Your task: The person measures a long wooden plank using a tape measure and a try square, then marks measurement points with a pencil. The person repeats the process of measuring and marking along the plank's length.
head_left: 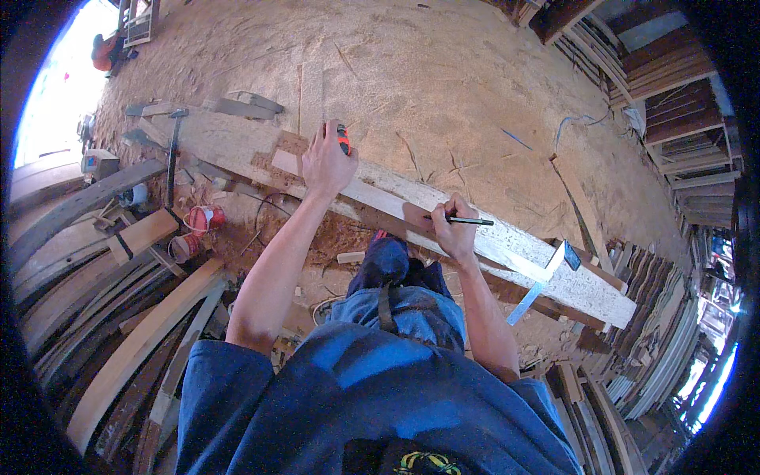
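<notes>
A long pale wooden beam (380,198) lies across in front of me, slanting from the far left to the near right. On its left part, my left hand (328,165) is closed around an orange and black tape measure (343,139). Between the fingers of my right hand (457,237) is a black pen (473,221), held almost level just above the beam's middle. Further right, a try square (526,304) rests across the beam, its metal blade sticking out past the near edge. Any pulled-out tape is too faint to make out.
Curved planks (150,348) pile up at the left, near a red and white bucket (204,218). A dark long-handled tool (172,154) leans at the beam's left end. Stacked boards (649,317) stand at the right. Sandy ground (427,71) stretches beyond the beam.
</notes>
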Tool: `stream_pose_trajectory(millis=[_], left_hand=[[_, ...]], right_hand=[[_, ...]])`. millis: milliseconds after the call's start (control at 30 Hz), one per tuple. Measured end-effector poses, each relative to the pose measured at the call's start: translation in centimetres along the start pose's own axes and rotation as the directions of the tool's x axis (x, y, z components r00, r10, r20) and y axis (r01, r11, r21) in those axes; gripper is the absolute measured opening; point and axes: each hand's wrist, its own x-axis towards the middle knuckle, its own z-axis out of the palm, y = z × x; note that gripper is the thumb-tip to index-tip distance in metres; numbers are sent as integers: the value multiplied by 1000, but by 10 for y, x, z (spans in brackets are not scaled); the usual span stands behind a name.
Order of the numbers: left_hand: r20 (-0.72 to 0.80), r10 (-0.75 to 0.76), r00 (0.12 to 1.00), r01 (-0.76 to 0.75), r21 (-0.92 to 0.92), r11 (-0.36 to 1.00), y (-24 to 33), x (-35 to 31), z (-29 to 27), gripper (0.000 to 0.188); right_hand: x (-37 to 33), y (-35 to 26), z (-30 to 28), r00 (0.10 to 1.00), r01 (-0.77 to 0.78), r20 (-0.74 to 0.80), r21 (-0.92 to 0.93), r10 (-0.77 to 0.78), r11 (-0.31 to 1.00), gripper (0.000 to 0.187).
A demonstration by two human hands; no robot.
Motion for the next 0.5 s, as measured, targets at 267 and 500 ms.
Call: stream_pose_trajectory(millis=[267,500], left_hand=[[-5,-10,1000,10,7,1000,4,0,-3,55],[22,-17,1000,16,26,1000,4,1,-2,55]], right_hand=[[0,10,1,999,30,-32,-36,-31,999,27],[0,13,1,999,30,17,-35,-29,999,29]])
